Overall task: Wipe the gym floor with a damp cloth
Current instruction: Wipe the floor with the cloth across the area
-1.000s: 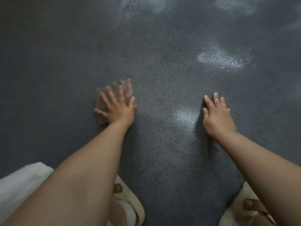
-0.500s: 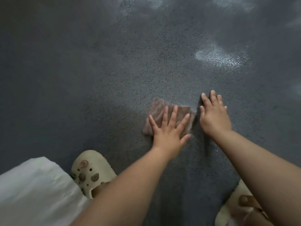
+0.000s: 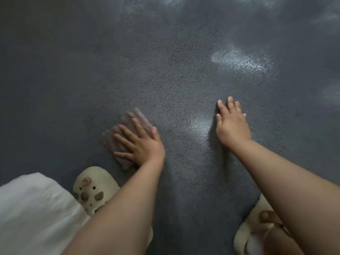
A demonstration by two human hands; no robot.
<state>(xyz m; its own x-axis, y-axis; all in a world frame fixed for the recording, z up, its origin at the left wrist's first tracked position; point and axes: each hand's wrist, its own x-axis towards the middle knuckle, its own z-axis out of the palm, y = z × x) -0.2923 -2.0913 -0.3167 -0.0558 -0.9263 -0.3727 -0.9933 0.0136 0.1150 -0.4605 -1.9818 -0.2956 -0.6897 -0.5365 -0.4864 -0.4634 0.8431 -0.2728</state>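
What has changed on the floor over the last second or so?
The left hand, pressing flat on the pinkish-brown folded cloth, swept it rightward toward the right hand, then back leftward and nearer the cream perforated clog. Nothing was picked up or released. The right hand stayed flat on the dark speckled floor.

The scene is seen from a single wide-angle camera worn on the head, aimed forward and steeply down at the dark grey speckled floor (image 3: 165, 74). The floor is viewed from close range, with both bare forearms entering from the bottom edge. Two cream perforated clogs (image 3: 95, 188) are caught at the lower edge, directly beneath the lens. No second view is given.
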